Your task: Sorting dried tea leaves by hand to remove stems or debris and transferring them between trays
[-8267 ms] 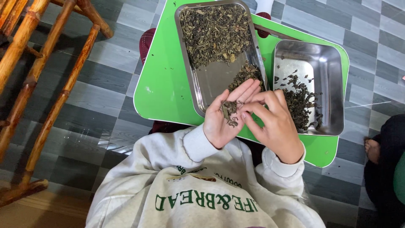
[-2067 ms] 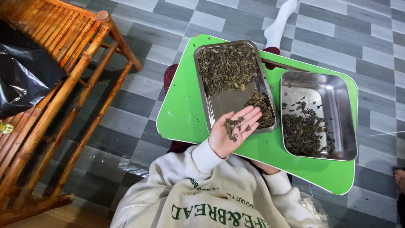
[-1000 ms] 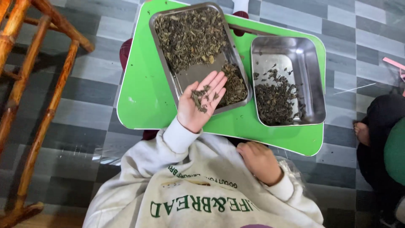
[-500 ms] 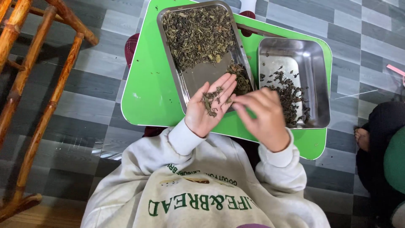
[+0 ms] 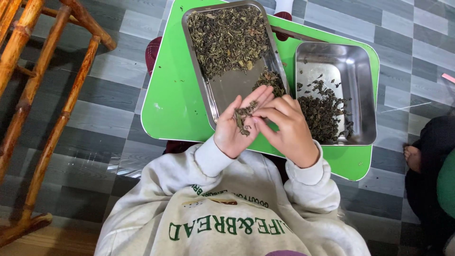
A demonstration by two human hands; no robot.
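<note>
A home-like room used for hand-sorting dried leaves: grey checked floor tiles [image 5: 118,114], bamboo furniture [image 5: 42,104], and a small green table [image 5: 175,104] across the person's lap bearing two steel trays [image 5: 227,90] of tea-like leaves.

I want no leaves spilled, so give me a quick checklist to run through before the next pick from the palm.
1. Left hand palm up, cupping dried leaves: ok.
2. Right hand fingertips at the leaves: ok.
3. Hands above the flat tray, over the green table: ok.
4. Deep pan has bare room: ok.
5. Pinch actually closed on a leaf: cannot tell.
</note>
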